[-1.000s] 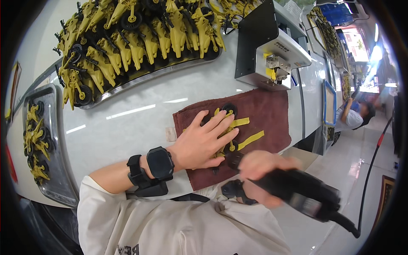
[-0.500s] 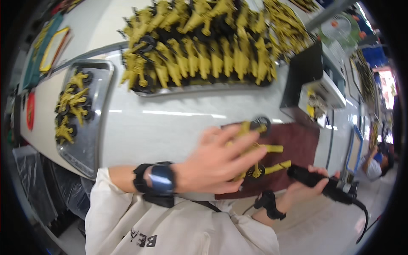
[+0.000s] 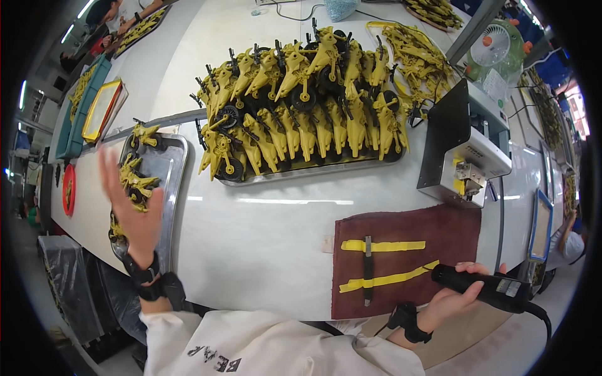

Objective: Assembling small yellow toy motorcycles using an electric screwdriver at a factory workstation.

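My left hand (image 3: 137, 210) is raised with its fingers stretched out, slightly blurred. It appears to hold nothing and is over the near-left side of a metal tray (image 3: 168, 207). Several yellow toy motorcycles (image 3: 139, 180) with black wheels sit in that tray, some partly hidden behind the hand. At the right, my right hand (image 3: 448, 304) grips a black corded electric screwdriver (image 3: 480, 285), whose thin bit points left. Its tip is by the end of a yellow strip (image 3: 389, 277) on a dark red cloth (image 3: 407, 225). Another yellow strip and a dark bar lie there too.
A large tray (image 3: 301, 172) at the back is packed with standing yellow toy motorcycles. Right of it are a black-and-white machine (image 3: 461, 150), a pile of yellow parts (image 3: 417, 59) and a fan (image 3: 492, 47). Other people work at the far left and far right.
My left hand has moved left from the red cloth to the tray. The yellow toy motorcycle that was under it on the cloth is gone from there. My right hand still holds the screwdriver.
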The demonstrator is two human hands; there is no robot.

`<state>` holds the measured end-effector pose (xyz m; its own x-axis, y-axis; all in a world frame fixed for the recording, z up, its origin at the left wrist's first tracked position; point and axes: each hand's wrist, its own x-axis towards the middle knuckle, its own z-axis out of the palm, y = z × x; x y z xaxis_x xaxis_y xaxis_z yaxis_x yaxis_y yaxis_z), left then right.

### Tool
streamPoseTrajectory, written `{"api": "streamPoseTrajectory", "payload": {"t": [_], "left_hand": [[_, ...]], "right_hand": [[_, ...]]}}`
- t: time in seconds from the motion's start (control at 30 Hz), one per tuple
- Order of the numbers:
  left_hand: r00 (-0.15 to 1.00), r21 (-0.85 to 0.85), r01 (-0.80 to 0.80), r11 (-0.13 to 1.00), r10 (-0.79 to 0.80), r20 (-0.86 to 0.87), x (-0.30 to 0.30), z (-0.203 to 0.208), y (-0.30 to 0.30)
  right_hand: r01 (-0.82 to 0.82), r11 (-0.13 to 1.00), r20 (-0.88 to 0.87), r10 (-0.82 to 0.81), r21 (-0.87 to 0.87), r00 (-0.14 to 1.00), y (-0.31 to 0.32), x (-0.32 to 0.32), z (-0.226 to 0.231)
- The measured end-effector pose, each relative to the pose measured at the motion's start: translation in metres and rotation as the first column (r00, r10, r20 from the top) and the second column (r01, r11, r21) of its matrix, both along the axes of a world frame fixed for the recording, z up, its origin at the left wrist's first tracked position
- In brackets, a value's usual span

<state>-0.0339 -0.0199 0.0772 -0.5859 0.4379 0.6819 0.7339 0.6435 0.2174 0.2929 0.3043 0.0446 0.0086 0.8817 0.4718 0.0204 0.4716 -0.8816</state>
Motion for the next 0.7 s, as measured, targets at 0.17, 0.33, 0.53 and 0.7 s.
{"api": "streamPoseTrajectory", "payload": {"t": [0.17, 0.33, 0.53, 0.7], "left_hand": [[0.837, -0.191, 0.547, 0.815, -0.531, 0.129, 0.01, 0.028, 0.157], [0.91, -0.514, 0.386, 0.766, -0.408, 0.075, 0.008, -0.02, 0.243], [0.861, -0.312, 0.508, 0.803, -0.489, 0.141, 0.032, 0.006, 0.223], [0.658, -0.077, 0.739, 0.669, -0.693, 0.294, 0.121, -0.006, 0.184]], "right_hand": [[-0.011, 0.997, 0.041, 0.008, 0.07, 0.999, -0.013, -0.01, 0.01], [-0.105, 0.988, -0.003, 0.106, 0.11, 0.994, -0.018, -0.003, -0.001], [-0.089, 0.987, -0.099, 0.103, 0.136, 0.99, -0.013, 0.018, -0.008], [-0.032, 0.993, -0.149, 0.049, 0.115, 0.988, -0.002, 0.014, -0.013]]}}
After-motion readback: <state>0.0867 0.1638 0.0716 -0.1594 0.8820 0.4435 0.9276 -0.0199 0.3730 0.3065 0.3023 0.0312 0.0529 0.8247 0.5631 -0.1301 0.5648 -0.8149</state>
